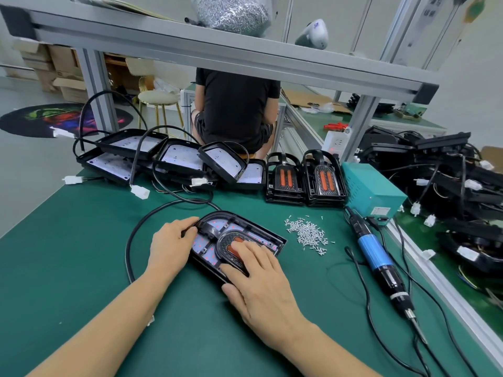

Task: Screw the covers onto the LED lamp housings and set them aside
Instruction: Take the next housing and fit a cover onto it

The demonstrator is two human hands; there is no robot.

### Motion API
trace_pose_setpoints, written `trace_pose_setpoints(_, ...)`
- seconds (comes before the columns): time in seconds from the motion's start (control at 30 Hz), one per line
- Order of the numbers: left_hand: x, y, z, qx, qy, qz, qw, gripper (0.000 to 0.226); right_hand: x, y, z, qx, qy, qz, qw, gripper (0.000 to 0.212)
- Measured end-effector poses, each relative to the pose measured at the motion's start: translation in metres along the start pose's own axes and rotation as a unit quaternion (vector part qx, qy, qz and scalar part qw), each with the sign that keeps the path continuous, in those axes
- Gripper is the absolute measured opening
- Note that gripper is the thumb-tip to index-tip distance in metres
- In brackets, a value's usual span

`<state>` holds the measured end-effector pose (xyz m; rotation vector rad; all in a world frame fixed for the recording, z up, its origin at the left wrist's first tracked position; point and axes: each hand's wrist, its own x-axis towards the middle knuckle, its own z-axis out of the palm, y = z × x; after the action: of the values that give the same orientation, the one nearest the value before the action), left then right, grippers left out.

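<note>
A black LED lamp housing (268, 242) lies on the green mat in front of me, with a black cover (226, 242) with an orange insert set into it. My left hand (170, 247) rests on the housing's left end, fingers curled over its rim. My right hand (261, 281) lies flat on the cover, fingers straight, pressing on the orange part. A pile of small silver screws (307, 234) sits to the right. The blue electric screwdriver (378, 257) lies on the mat further right, untouched.
Several open housings with white LED boards (179, 159) and cables lie along the far edge. Two stacks of covers (304, 180) stand beside a teal power box (373, 189). Finished lamps (449, 183) pile up at right. A person in black sits beyond the bench.
</note>
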<state>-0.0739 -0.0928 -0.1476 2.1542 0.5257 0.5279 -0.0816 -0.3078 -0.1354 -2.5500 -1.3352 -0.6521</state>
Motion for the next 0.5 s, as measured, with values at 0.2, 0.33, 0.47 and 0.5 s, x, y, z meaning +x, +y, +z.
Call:
trace_pose_setpoints(0.2,-0.002,0.001,0.001,0.037,-0.004,0.023,0.999,0.031,-0.005,0.008,-0.002,0.002,-0.056,-0.018,0.998,0.043)
trace_pose_setpoints(0.33,-0.004,0.001,0.002,0.039,0.006,0.021,0.999,0.031,-0.008,0.007,-0.005,-0.013,-0.067,-0.027,0.997,0.044)
trace_pose_setpoints(0.47,-0.003,-0.001,0.001,0.021,0.016,0.014,1.000,0.029,-0.015,0.014,-0.012,0.089,-0.025,0.004,0.996,0.039)
trace_pose_setpoints(0.5,-0.003,-0.001,0.001,0.018,0.018,0.014,1.000,0.029,-0.017,0.020,-0.015,0.106,-0.001,0.024,0.994,0.037)
